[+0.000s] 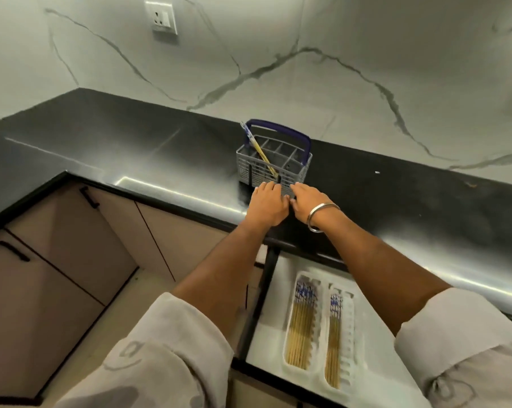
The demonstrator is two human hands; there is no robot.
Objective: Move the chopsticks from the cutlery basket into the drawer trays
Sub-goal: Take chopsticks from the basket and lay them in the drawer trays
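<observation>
You are reaching both arms straight forward over the desk [160, 148], forearms nearly parallel and wrists close together. Your left hand [266, 203] is lying palm down, fingers relaxed and extended, fingertips touching the near wall of the cutlery basket [273, 167]. Your right hand [310, 201], a bangle [322, 217] circling its wrist, is resting beside it, fingers also flat against the basket's base, gripping nothing. A few chopsticks [259, 150] are leaning in the basket's left compartment, just beyond your left fingers. Below your right forearm, the open drawer [375, 334] is holding two trays [349, 334] already filled with chopsticks.
</observation>
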